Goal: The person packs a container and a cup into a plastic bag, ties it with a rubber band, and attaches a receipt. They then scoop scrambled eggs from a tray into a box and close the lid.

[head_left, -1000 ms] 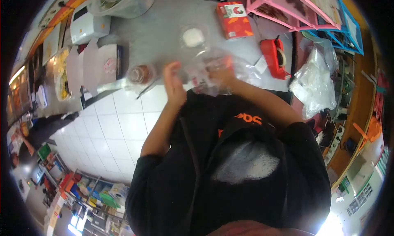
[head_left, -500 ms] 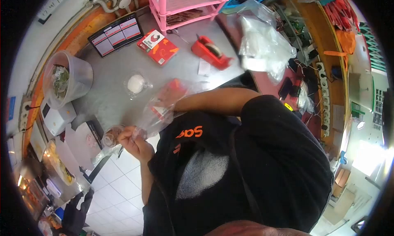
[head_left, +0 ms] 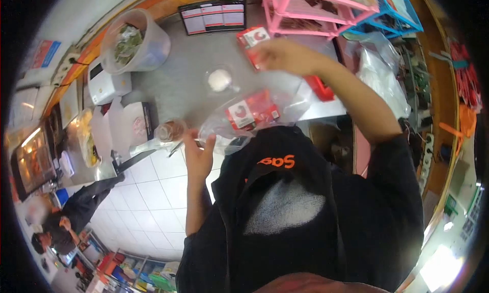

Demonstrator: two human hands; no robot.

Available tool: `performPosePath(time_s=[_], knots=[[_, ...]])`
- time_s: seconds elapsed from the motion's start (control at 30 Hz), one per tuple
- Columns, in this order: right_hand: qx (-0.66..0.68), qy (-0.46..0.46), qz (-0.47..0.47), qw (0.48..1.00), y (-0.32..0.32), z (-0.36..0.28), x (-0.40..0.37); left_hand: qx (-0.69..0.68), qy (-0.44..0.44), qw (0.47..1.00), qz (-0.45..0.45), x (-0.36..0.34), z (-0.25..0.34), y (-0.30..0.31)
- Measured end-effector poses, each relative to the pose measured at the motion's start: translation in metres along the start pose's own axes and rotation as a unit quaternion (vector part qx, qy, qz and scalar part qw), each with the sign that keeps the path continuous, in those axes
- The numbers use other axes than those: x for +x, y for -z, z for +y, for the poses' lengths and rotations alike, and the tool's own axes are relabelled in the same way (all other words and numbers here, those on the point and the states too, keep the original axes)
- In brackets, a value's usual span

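My right hand (head_left: 288, 56), blurred by motion, is closed on the right side of a red box (head_left: 254, 36) with a white label, and covers part of it. A clear plastic bag (head_left: 293, 109) lies along the table's front edge with another red box (head_left: 252, 111) inside. At the bag's left end is my left hand (head_left: 197, 154), thumb and fingers apart, close to the film. Just beyond those fingers stands a clear plastic cup (head_left: 170, 132) with brownish contents. Further back sits a small clear container with something white (head_left: 220, 80).
A tablet (head_left: 213, 17) leans at the back beside pink tiered trays (head_left: 326, 20). Leaves fill a plastic tub (head_left: 158, 43) at left, near a white device (head_left: 108, 84). A red tape dispenser (head_left: 320, 87) is partly behind my forearm. Another person (head_left: 66, 234) is at far left.
My right arm has moved from the bag up and back to the box near the tablet. My left hand's fingers have spread from a pinch on the bag. The view has shifted.
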State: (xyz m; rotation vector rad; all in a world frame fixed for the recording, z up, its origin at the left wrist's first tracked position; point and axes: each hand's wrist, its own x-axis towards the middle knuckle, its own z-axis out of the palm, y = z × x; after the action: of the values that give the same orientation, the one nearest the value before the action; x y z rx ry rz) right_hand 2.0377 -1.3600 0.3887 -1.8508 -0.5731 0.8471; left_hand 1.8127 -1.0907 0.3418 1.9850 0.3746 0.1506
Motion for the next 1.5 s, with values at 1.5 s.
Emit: performPosePath(time_s=[1.5], knots=[[-0.396, 0.194, -0.054, 0.896, -0.141, 0.060, -0.008, -0.356, 0.038, 0.919, -0.163, -0.022, 0.002, -0.005]])
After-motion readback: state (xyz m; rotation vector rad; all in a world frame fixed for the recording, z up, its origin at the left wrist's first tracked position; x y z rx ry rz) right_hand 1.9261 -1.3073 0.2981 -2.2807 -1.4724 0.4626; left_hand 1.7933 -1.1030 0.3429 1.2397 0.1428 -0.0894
